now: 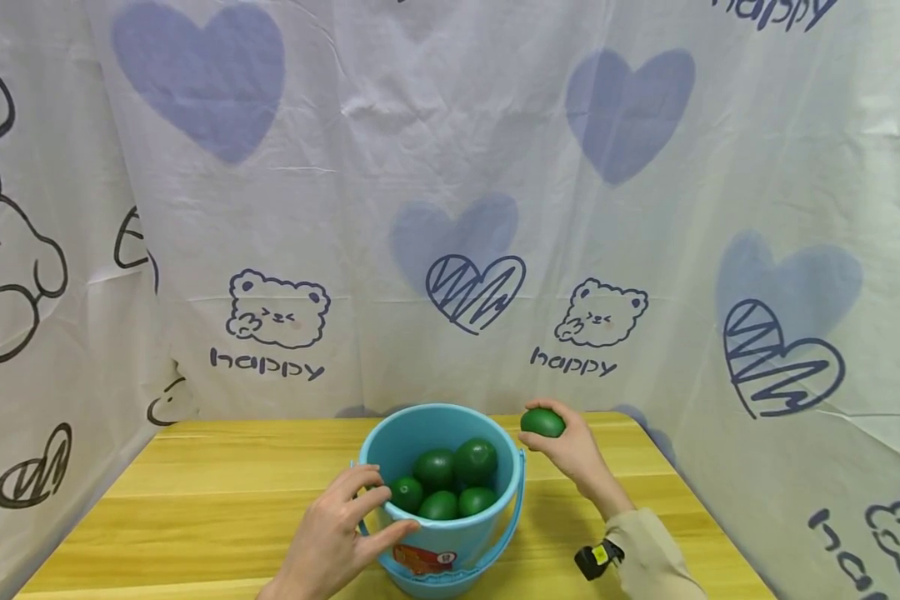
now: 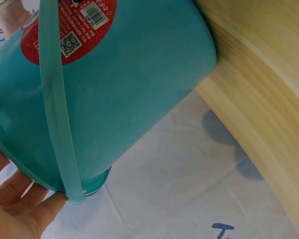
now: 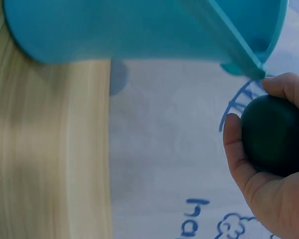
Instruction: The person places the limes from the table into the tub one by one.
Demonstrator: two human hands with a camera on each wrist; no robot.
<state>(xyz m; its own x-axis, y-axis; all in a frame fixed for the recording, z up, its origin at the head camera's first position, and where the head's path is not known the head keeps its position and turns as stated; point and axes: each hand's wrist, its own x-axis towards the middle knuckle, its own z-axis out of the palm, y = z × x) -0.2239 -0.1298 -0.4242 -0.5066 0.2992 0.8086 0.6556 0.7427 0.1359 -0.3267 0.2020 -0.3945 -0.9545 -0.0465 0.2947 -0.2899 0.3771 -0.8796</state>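
A light blue bucket (image 1: 441,412) stands upright with several dark green avocados (image 1: 435,469) inside. At its near left rim, my left hand (image 1: 339,527) holds the edge with bent fingers and the thumb along the front. The left wrist view shows those fingers (image 2: 20,191) at the rim beside the handle's pivot. Just right of the bucket and apart from it, my right hand (image 1: 570,446) grips another avocado (image 1: 543,422) above the table. The right wrist view has this avocado (image 3: 274,134) between thumb and fingers.
The bucket's handle (image 1: 512,521) hangs down at the front right. Beneath is a yellow wooden table (image 1: 255,483). White cloth (image 1: 390,358) with hearts and bears hangs behind and at both sides. A black wrist device (image 1: 591,562) sits by the right sleeve.
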